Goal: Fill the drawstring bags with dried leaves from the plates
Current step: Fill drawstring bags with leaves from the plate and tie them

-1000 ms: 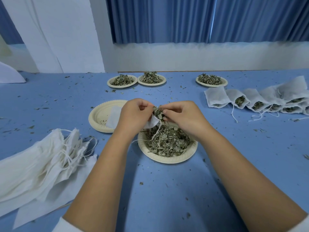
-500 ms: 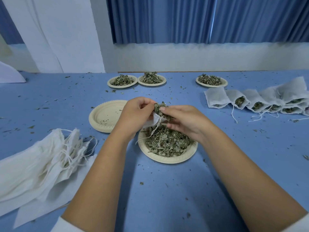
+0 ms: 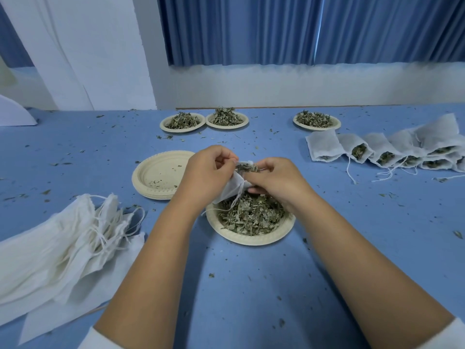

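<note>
At the centre of the frame, both hands meet above a round beige paper plate [image 3: 254, 241] that stands on the blue bench [image 3: 251, 293] and holds a heap of dried green leaves [image 3: 251, 215]. The left hand [image 3: 206, 172] grips a small white fabric drawstring bag [image 3: 230, 191] by its upper edge, fingers curled round the cloth. The bag hangs tilted over the near-left part of the plate, and its thin white strings trail down onto the leaves. The right hand [image 3: 274, 180] is pressed close to the bag's mouth, its fingertips pinching a clump of dried leaves [image 3: 247, 168] at the opening.

Just left of the hands sits a stack of empty beige paper plates [image 3: 156, 172] with a few crumbs on top. In the lower left lies a pile of flat empty white drawstring bags [image 3: 50, 248], strings tangled on top. At the right edge a row of filled white bags [image 3: 377, 149] lies overlapping, the mouths showing leaves. Three more beige plates of leaves stand at the far side of the bench: two touching left of centre [image 3: 182, 122] [image 3: 227, 118], one further right [image 3: 316, 120]. Leaf bits are scattered over the bench. A pleated blue curtain [image 3: 302, 28] hangs behind.
</note>
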Action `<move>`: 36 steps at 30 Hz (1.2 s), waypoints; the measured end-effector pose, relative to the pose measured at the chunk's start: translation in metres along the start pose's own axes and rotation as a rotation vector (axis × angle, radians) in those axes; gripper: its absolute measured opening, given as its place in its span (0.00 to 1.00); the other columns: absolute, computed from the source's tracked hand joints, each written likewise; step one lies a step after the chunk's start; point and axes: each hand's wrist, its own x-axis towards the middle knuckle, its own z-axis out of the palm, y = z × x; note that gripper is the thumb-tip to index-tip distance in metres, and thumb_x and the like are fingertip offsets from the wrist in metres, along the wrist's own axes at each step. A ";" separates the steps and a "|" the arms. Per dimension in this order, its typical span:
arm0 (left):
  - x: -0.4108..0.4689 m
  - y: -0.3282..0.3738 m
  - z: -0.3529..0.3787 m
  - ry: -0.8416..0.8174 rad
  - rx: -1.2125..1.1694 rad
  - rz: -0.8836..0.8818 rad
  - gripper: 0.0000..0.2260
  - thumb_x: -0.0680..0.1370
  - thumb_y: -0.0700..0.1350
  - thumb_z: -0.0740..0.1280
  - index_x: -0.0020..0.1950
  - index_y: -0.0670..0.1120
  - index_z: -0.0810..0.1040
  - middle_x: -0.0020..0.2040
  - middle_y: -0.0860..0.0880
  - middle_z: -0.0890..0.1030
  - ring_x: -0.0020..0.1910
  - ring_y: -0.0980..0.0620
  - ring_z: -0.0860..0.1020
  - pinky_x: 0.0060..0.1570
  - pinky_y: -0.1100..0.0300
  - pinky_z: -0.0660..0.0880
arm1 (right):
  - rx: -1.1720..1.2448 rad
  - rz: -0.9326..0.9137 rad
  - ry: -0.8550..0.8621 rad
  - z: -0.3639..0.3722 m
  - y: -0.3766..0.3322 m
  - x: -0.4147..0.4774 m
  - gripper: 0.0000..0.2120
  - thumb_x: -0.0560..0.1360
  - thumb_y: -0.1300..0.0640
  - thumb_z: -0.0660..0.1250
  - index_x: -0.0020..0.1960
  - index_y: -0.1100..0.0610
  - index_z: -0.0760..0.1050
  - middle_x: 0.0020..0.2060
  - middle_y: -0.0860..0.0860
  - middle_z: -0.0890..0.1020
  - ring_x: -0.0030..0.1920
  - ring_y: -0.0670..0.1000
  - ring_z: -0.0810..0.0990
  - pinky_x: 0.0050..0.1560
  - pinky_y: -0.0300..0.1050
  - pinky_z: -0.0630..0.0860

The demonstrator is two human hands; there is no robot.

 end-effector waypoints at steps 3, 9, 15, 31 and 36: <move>0.002 -0.003 -0.005 0.049 0.007 -0.020 0.07 0.79 0.41 0.67 0.43 0.52 0.78 0.41 0.50 0.81 0.44 0.46 0.81 0.49 0.54 0.77 | 0.233 0.087 -0.143 -0.011 -0.011 -0.003 0.10 0.70 0.63 0.76 0.48 0.65 0.79 0.46 0.57 0.82 0.41 0.47 0.84 0.43 0.40 0.82; 0.003 -0.006 -0.006 0.074 0.008 -0.044 0.09 0.79 0.41 0.67 0.42 0.54 0.78 0.41 0.50 0.82 0.44 0.47 0.82 0.52 0.49 0.79 | 0.229 0.108 -0.113 -0.023 -0.021 -0.005 0.13 0.73 0.73 0.61 0.52 0.64 0.80 0.50 0.56 0.82 0.39 0.47 0.79 0.36 0.35 0.79; 0.003 -0.005 -0.003 0.070 0.007 -0.055 0.07 0.79 0.42 0.67 0.43 0.52 0.79 0.41 0.50 0.82 0.44 0.47 0.82 0.51 0.50 0.79 | -0.012 -0.242 0.040 -0.019 -0.020 -0.010 0.11 0.74 0.67 0.69 0.49 0.52 0.80 0.47 0.50 0.84 0.46 0.45 0.83 0.49 0.35 0.79; 0.002 -0.002 -0.003 0.063 -0.090 -0.127 0.09 0.78 0.39 0.66 0.42 0.51 0.80 0.42 0.49 0.82 0.48 0.46 0.82 0.57 0.46 0.79 | -0.393 -0.639 0.085 -0.001 -0.012 -0.015 0.13 0.71 0.64 0.64 0.45 0.49 0.83 0.39 0.38 0.82 0.40 0.38 0.77 0.39 0.26 0.66; 0.002 -0.002 -0.003 0.041 -0.049 -0.099 0.07 0.79 0.40 0.67 0.43 0.50 0.79 0.42 0.49 0.83 0.47 0.46 0.82 0.56 0.47 0.78 | -0.546 -0.600 -0.092 0.002 -0.003 -0.012 0.18 0.70 0.64 0.64 0.53 0.48 0.83 0.40 0.34 0.81 0.37 0.32 0.76 0.41 0.23 0.69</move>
